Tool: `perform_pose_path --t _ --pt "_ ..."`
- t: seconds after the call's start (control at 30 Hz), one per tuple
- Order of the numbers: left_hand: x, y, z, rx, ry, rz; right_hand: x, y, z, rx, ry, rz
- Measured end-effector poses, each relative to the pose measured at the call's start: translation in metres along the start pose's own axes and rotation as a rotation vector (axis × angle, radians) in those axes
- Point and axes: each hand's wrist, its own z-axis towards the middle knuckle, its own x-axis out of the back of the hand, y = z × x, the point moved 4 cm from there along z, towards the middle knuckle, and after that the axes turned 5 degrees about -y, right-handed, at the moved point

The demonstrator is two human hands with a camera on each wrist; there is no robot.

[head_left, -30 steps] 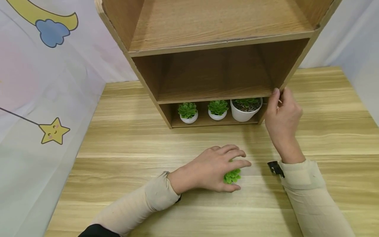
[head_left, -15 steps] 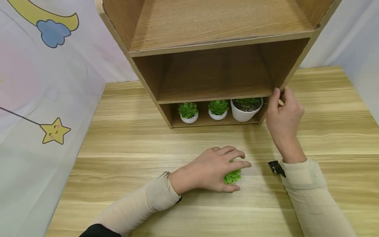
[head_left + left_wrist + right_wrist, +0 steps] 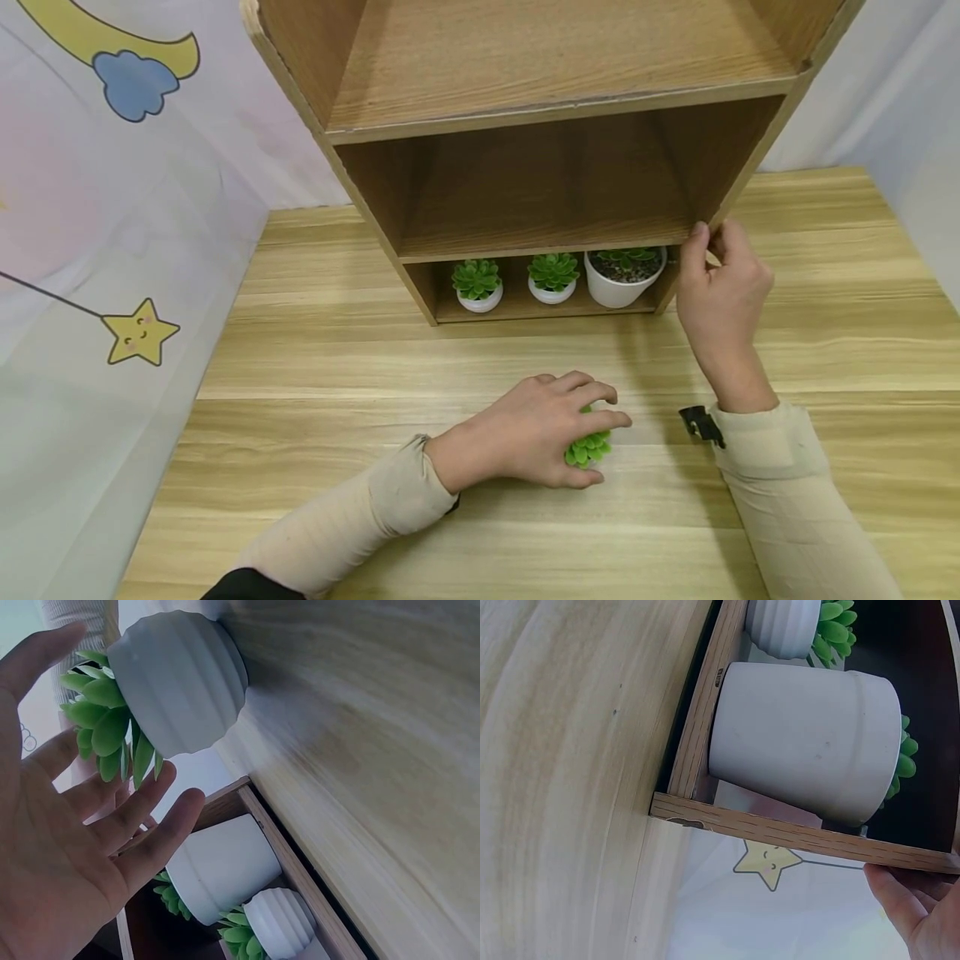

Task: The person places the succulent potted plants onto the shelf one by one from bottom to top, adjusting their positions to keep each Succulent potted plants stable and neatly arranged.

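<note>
My left hand (image 3: 534,433) reaches over a small succulent (image 3: 588,451) on the table, fingers spread and slightly bent around its leaves. In the left wrist view the plant's ribbed white pot (image 3: 180,684) stands upright on the tabletop, with the palm (image 3: 52,847) beside the leaves. My right hand (image 3: 723,304) pinches the right side panel of a wooden shelf unit (image 3: 547,179), thumb on the front edge. In the right wrist view that thumb (image 3: 892,900) shows at the panel, and the other fingers are partly hidden.
Two small succulents, one on the left (image 3: 478,283) and one in the middle (image 3: 553,275), stand in the lowest compartment. A larger white pot (image 3: 617,287) of succulent and gravel is at their right. A printed curtain (image 3: 90,233) borders the table (image 3: 300,367) on the left.
The fingers of my left hand have drawn in slightly toward the succulent. My right hand stays at the shelf edge, its wrist shifted slightly right. The plants have not moved.
</note>
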Motion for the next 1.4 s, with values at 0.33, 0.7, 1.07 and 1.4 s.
perform_pose_path --t 0.33,0.7,1.07,1.4 --pt "-0.0019 -0.0008 -0.0009 0.000 -0.002 -0.011 -0.0005 -0.0002 0.0000 -0.007 0.001 0.010" --pt "-0.0040 -0.0002 -0.0013 -0.019 -0.012 -0.012 -0.0007 0.0015 -0.0007 0.012 0.010 -0.013" --pt "-0.0063 0.0000 -0.0013 -0.038 -0.020 -0.013 0.0001 -0.0021 -0.0008 0.061 0.015 -0.023" --pt "-0.0083 -0.0003 -0.0015 -0.055 -0.020 -0.016 -0.0002 -0.0032 -0.0006 0.081 0.023 -0.027"
